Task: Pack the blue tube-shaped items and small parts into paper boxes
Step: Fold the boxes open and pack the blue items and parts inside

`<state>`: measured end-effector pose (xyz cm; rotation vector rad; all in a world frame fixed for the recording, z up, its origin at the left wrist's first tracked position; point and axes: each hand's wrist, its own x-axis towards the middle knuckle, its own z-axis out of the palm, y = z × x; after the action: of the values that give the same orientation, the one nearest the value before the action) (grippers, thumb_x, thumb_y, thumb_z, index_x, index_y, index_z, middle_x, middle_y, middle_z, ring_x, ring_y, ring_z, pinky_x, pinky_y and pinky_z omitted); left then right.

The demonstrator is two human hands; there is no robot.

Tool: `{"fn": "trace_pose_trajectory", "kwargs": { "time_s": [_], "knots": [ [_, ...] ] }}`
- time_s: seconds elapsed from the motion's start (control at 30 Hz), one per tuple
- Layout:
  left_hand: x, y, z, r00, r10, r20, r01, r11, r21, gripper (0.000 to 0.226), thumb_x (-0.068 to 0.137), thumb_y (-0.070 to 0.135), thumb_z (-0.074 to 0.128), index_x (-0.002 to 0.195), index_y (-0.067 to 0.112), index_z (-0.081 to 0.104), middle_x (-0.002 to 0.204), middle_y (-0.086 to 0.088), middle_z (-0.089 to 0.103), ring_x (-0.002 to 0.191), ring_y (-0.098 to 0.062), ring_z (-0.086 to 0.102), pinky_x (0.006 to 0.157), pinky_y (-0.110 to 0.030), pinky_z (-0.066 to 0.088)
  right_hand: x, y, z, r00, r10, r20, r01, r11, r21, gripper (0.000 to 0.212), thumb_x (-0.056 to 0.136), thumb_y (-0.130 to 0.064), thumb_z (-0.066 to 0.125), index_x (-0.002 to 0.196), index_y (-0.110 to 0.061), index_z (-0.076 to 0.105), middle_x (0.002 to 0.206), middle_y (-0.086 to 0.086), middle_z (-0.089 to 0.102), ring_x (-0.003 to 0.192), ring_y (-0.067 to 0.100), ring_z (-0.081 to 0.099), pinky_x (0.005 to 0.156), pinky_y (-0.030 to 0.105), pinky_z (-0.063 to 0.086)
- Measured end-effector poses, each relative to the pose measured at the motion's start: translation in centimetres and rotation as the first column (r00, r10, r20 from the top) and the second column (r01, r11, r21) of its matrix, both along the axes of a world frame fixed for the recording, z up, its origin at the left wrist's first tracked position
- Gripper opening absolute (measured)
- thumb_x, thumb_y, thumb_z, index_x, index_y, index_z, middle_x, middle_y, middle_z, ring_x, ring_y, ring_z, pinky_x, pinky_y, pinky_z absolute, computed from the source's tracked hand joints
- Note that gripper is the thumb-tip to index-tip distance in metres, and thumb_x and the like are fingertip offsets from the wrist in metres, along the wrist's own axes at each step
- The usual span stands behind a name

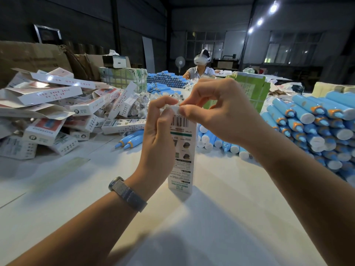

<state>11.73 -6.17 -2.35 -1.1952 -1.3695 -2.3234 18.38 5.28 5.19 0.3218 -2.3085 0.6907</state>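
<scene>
A tall white paper box (182,156) with a barcode and green print stands upright on the white table (211,217). My left hand (159,135) grips its upper left side. My right hand (217,114) pinches the white flap at its top, where a bit of clear plastic shows between my fingers. Blue tubes (311,120) with orange collars are stacked at the right. Two loose blue tubes (130,141) lie behind my left hand. Small bags of parts (138,104) lie behind the box.
A heap of white paper boxes (50,112) fills the left side. Another person (199,68) sits at the far end behind more blue tubes (167,79). A green carton (249,87) and brown cartons (32,56) stand at the back.
</scene>
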Motion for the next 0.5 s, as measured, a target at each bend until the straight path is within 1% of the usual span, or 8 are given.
{"fn": "trace_pose_trajectory", "kwargs": {
  "time_s": [0.07, 0.1, 0.2, 0.23, 0.27, 0.33, 0.4, 0.5],
  "knots": [
    [0.1, -0.1, -0.1, 0.999, 0.015, -0.030, -0.016, 1.000, -0.004, 0.015, 0.100, 0.017, 0.033, 0.100, 0.023, 0.047, 0.075, 0.013, 0.059, 0.066, -0.005, 0.057, 0.056, -0.019, 0.048, 0.1, 0.4, 0.1, 0.998, 0.046, 0.046, -0.045, 0.999, -0.024, 0.008, 0.084, -0.022, 0.076, 0.079, -0.016, 0.074, 0.078, -0.009, 0.064, 0.075, 0.013, 0.064, 0.072, 0.036, 0.055],
    [0.1, -0.1, -0.1, 0.999, 0.025, -0.043, -0.025, 1.000, -0.010, 0.016, 0.101, 0.016, 0.033, 0.099, 0.022, 0.047, 0.074, 0.014, 0.059, 0.065, -0.004, 0.056, 0.056, -0.018, 0.047, 0.2, 0.7, 0.2, 0.995, 0.075, 0.073, -0.073, 0.997, -0.039, 0.007, 0.085, -0.021, 0.075, 0.079, -0.017, 0.073, 0.080, -0.007, 0.064, 0.077, 0.014, 0.064, 0.072, 0.035, 0.054],
    [0.3, -0.1, -0.2, 0.998, 0.040, -0.051, -0.042, 0.999, -0.033, 0.016, 0.102, 0.016, 0.032, 0.098, 0.023, 0.047, 0.073, 0.015, 0.059, 0.063, -0.002, 0.056, 0.054, -0.017, 0.046, 0.5, 1.3, 0.6, 0.977, 0.161, 0.138, -0.152, 0.986, -0.069, 0.009, 0.088, -0.013, 0.071, 0.084, -0.021, 0.074, 0.081, -0.006, 0.064, 0.077, 0.011, 0.064, 0.069, 0.023, 0.052],
    [0.3, -0.1, -0.2, 0.998, 0.045, -0.054, -0.047, 0.998, -0.039, 0.016, 0.102, 0.016, 0.033, 0.098, 0.023, 0.047, 0.073, 0.015, 0.059, 0.063, -0.002, 0.056, 0.054, -0.016, 0.046, 0.6, 1.4, 0.6, 0.974, 0.173, 0.144, -0.165, 0.984, -0.069, 0.012, 0.088, -0.010, 0.071, 0.085, -0.022, 0.074, 0.080, -0.009, 0.064, 0.075, 0.009, 0.064, 0.068, 0.020, 0.052],
    [0.3, -0.1, -0.2, 0.997, 0.049, -0.057, -0.051, 0.998, -0.042, 0.016, 0.102, 0.017, 0.033, 0.098, 0.023, 0.047, 0.074, 0.015, 0.059, 0.064, -0.002, 0.056, 0.054, -0.016, 0.047, 0.6, 1.4, 0.6, 0.975, 0.173, 0.138, -0.166, 0.984, -0.063, 0.015, 0.088, -0.008, 0.071, 0.086, -0.022, 0.074, 0.078, -0.010, 0.066, 0.073, 0.009, 0.065, 0.067, 0.021, 0.054],
    [0.2, -0.2, -0.2, 0.998, 0.044, -0.055, -0.046, 0.998, -0.038, 0.015, 0.101, 0.018, 0.033, 0.098, 0.023, 0.047, 0.075, 0.015, 0.059, 0.065, -0.003, 0.056, 0.055, -0.018, 0.048, 0.6, 1.2, 0.6, 0.982, 0.150, 0.114, -0.141, 0.987, -0.078, 0.014, 0.085, -0.007, 0.074, 0.084, -0.021, 0.073, 0.077, -0.006, 0.072, 0.068, 0.012, 0.068, 0.064, 0.026, 0.058],
    [0.0, -0.3, -0.1, 0.997, 0.049, -0.053, -0.051, 0.998, -0.041, 0.016, 0.101, 0.019, 0.033, 0.098, 0.025, 0.047, 0.075, 0.015, 0.058, 0.066, -0.004, 0.056, 0.056, -0.019, 0.049, 0.6, 1.0, 0.6, 0.987, 0.127, 0.095, -0.113, 0.984, -0.140, 0.010, 0.081, -0.009, 0.078, 0.079, -0.017, 0.072, 0.076, 0.002, 0.075, 0.064, 0.018, 0.070, 0.060, 0.031, 0.060],
    [-0.1, -0.2, -0.3, 0.996, 0.046, -0.071, -0.049, 0.998, -0.040, 0.016, 0.102, 0.019, 0.033, 0.098, 0.026, 0.047, 0.076, 0.016, 0.057, 0.066, -0.003, 0.055, 0.056, -0.018, 0.048, 0.8, 0.9, 0.9, 0.990, 0.091, 0.111, -0.074, 0.987, -0.143, 0.007, 0.081, -0.013, 0.080, 0.076, -0.012, 0.073, 0.073, 0.002, 0.075, 0.062, 0.025, 0.070, 0.057, 0.040, 0.060]
  ]
}}
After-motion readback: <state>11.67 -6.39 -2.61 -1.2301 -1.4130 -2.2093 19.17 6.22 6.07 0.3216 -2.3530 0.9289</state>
